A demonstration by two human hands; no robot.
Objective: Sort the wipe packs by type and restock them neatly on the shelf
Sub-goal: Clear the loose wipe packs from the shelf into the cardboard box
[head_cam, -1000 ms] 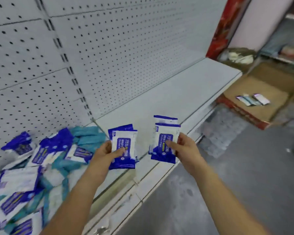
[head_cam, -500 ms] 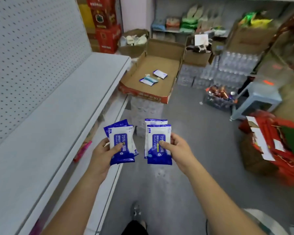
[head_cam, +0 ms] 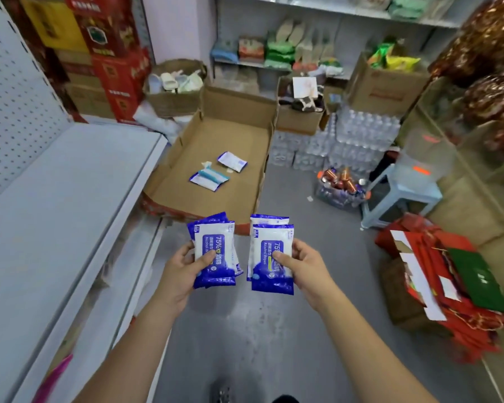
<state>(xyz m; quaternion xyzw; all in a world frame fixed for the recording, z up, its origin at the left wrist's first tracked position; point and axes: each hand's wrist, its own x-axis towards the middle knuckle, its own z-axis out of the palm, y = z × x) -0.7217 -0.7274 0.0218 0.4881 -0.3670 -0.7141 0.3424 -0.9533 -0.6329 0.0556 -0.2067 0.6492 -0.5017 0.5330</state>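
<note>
Blue-and-white wipe packs [head_cam: 213,245] hang over the grey floor [head_cam: 259,338], just off the shelf's [head_cam: 56,199] front edge: left hand [head_cam: 182,270] fingers grip the left stack [head_cam: 216,271], right hand [head_cam: 307,266] fingers grip the right stack [head_cam: 269,274].

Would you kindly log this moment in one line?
left hand grips left wipe packs | right hand grips right wipe packs | shelf at left

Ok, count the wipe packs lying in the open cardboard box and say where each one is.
3. A lone white-and-blue pack lies toward the cardboard box's far right; a teal pack lies on a second white-and-blue pack nearer the middle. More could hide under that pair.
</note>
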